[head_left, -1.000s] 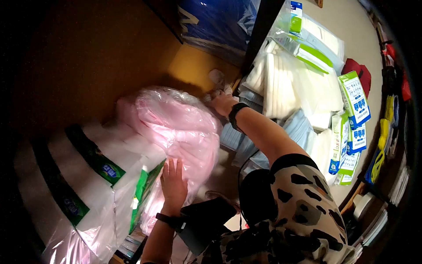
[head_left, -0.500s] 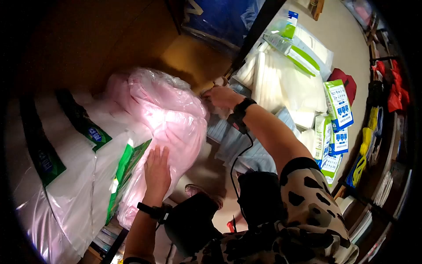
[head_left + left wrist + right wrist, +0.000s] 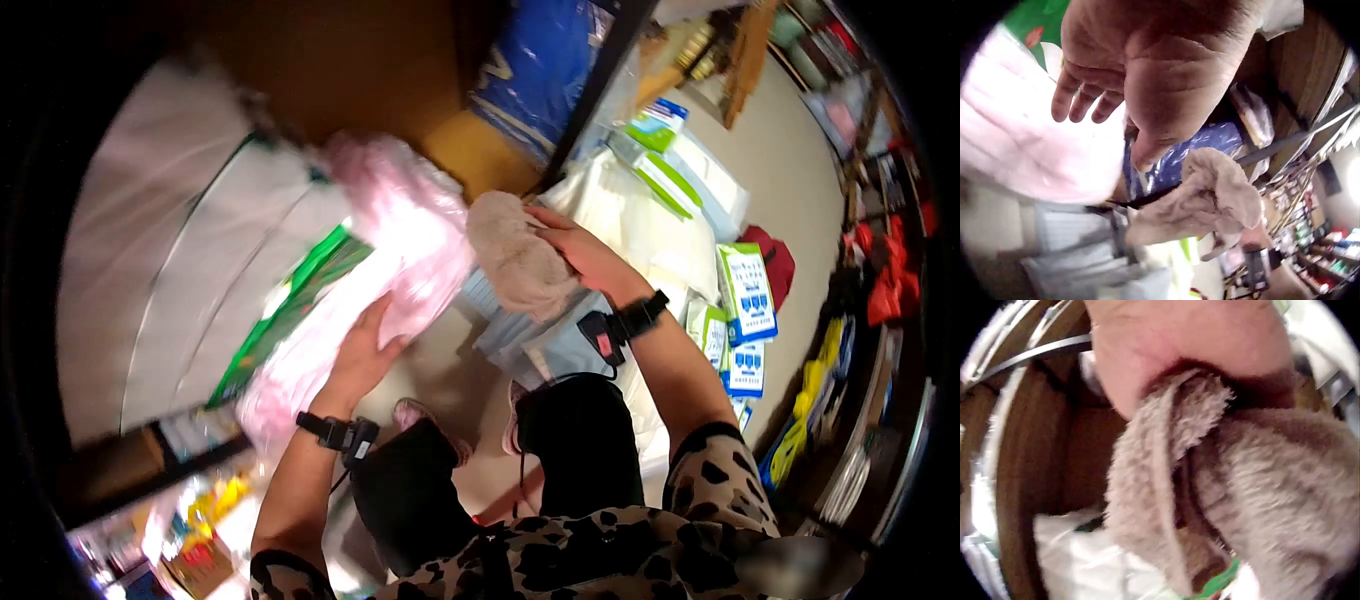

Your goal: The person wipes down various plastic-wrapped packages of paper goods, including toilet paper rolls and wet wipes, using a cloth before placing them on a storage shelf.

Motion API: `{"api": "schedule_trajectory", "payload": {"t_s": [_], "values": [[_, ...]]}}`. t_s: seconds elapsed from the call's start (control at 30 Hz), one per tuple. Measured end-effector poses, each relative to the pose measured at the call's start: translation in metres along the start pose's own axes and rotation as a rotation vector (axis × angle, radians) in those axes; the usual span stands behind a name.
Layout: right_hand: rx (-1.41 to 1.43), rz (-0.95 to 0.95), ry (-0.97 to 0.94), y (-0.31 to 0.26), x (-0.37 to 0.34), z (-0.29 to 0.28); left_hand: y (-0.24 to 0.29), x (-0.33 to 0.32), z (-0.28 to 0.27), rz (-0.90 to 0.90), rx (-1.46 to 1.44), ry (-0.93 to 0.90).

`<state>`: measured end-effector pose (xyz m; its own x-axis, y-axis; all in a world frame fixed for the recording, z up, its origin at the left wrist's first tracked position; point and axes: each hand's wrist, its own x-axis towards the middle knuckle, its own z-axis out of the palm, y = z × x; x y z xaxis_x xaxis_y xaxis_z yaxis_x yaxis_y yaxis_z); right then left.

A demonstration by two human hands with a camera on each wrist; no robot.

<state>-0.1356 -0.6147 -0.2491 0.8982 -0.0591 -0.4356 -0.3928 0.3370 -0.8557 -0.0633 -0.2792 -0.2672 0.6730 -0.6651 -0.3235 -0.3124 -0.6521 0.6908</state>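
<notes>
My right hand [image 3: 590,252] grips a fluffy beige cloth [image 3: 515,250], lifted over the floor in front of me. The right wrist view shows the bunched cloth [image 3: 1260,481] hanging folded from the palm, its fingers mostly hidden. My left hand [image 3: 367,352] is at the pink bundle wrapped in clear plastic [image 3: 410,225], fingers stretched out and thumb apart. In the left wrist view that hand [image 3: 1166,75] is empty, with the pink bundle [image 3: 1041,137] behind its fingers and the cloth [image 3: 1204,200] beyond the thumb.
White plastic-wrapped packs with green strips [image 3: 200,260] fill the shelf on the left. Cream and light-blue packs [image 3: 640,230] and green-and-blue packets [image 3: 748,290] lie on the right. A blue bag [image 3: 535,75] stands behind a dark shelf post [image 3: 605,85]. Loaded shelves line the far right.
My right hand has raised the beige cloth from beside the shelf post and brought it closer to me. The left hand has slid down the pink bundle, and the head view has shifted.
</notes>
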Motion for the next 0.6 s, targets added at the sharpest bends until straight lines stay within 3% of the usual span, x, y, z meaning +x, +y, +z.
{"api": "schedule_trajectory", "payload": {"t_s": [0.07,0.2,0.27,0.3,0.4,0.6], "values": [[0.145,-0.084,-0.122,-0.008,-0.031,0.026,0.060,-0.037,-0.006,-0.158,-0.310,-0.044],[-0.230,-0.162,-0.131,-0.021,-0.103,0.124,0.108,-0.099,0.004,-0.085,-0.826,0.006],[-0.281,-0.387,-0.237,0.000,-0.133,0.166,0.127,-0.133,0.012,-0.082,-1.174,0.083],[-0.301,-0.501,-0.288,0.011,-0.147,0.181,0.147,-0.154,0.004,-0.007,-1.250,0.178],[-0.449,-0.598,-0.434,0.030,-0.185,0.215,0.136,-0.214,0.008,-0.066,-1.265,0.316],[-0.554,-0.278,-0.782,0.011,-0.254,0.260,0.120,-0.347,0.007,-0.186,-1.414,0.604]]}}
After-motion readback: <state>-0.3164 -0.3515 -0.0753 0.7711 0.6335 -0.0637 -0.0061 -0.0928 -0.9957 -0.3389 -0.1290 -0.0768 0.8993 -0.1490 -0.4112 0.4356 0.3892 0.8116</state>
